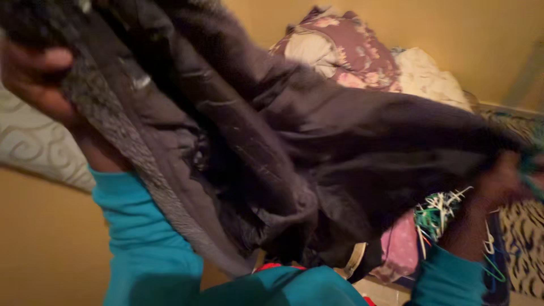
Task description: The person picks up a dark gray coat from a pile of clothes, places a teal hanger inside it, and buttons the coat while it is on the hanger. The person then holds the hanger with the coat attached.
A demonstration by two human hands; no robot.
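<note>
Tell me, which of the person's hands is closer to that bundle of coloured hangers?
Right. The right hand, gripping the dark jacket, sits just above the hangers; the left hand holds the jacket's other end, far across the view.

- dark garment (pixel 317 141), centre of the frame: smooth woven cloth with a faint sheen, its edge band nubby and rough.
- teal sleeve (pixel 141 238), lower left: soft matt knit.
- hangers (pixel 439 215), lower right: thin glossy plastic.
- floral bundle (pixel 345 45), top centre: printed matt cloth.
- wall (pixel 45 243): matt, painted.
</note>
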